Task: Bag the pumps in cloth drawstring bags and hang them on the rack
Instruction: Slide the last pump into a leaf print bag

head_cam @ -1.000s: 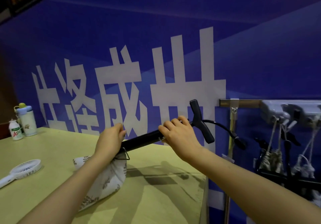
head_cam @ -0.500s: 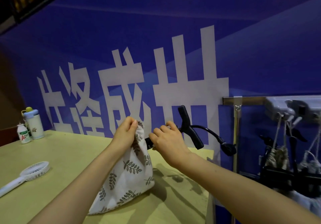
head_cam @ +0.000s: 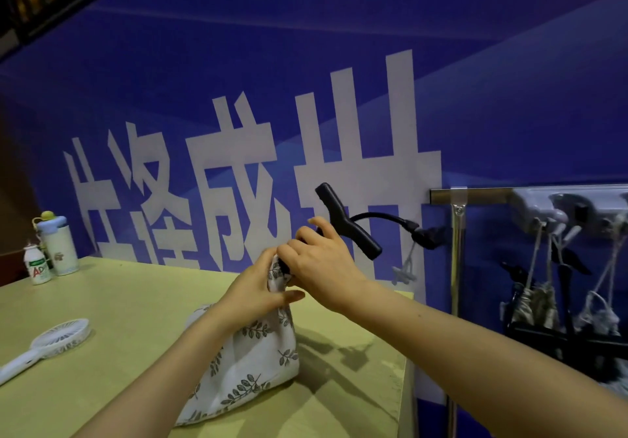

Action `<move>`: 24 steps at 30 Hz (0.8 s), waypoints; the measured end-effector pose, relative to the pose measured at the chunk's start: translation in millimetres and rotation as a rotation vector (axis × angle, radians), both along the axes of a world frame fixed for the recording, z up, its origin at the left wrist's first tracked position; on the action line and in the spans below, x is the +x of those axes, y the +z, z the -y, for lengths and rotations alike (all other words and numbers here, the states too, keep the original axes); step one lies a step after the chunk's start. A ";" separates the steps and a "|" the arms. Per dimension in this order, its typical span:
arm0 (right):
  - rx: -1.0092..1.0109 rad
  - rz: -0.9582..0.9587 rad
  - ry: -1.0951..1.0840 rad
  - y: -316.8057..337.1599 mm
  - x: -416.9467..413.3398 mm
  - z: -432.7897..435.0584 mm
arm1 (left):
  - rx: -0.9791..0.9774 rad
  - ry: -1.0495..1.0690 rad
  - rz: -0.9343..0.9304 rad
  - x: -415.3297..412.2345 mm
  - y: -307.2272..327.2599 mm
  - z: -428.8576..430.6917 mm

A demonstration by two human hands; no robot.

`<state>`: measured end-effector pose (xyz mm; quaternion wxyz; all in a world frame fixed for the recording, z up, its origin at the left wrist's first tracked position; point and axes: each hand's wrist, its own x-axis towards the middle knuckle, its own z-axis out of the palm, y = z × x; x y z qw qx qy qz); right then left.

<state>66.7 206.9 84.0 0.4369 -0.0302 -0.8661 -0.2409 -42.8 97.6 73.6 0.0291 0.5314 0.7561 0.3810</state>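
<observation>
Pump [head_cam: 343,223] tilted, handle up-right, base in bag [head_cam: 251,363], both hands [head_cam: 323,267] gripping

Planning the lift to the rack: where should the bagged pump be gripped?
Probably the black T-shaped pump handle, taken from above right: it sticks out of the leaf-print white cloth bag, tilted, bare and rigid. The right hand already grips just below it.

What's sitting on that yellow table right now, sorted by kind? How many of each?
Cloth bag, leaf print, with a pump sticking out: 1
Handheld fan, white: 1
Tumbler with lid: 1
Small drink bottle: 1
Total on the table: 4, plus the pump
</observation>
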 end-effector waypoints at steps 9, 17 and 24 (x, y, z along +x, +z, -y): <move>-0.430 -0.173 0.324 -10.1 7.5 1.8 | 0.365 0.031 0.350 -13.6 15.8 25.5; -1.354 0.147 0.267 -8.0 -35.5 24.1 | 0.501 -0.057 0.580 -14.0 22.4 32.4; -1.187 0.369 0.187 -16.8 -44.6 13.8 | 0.542 -0.094 0.642 -17.7 28.6 42.5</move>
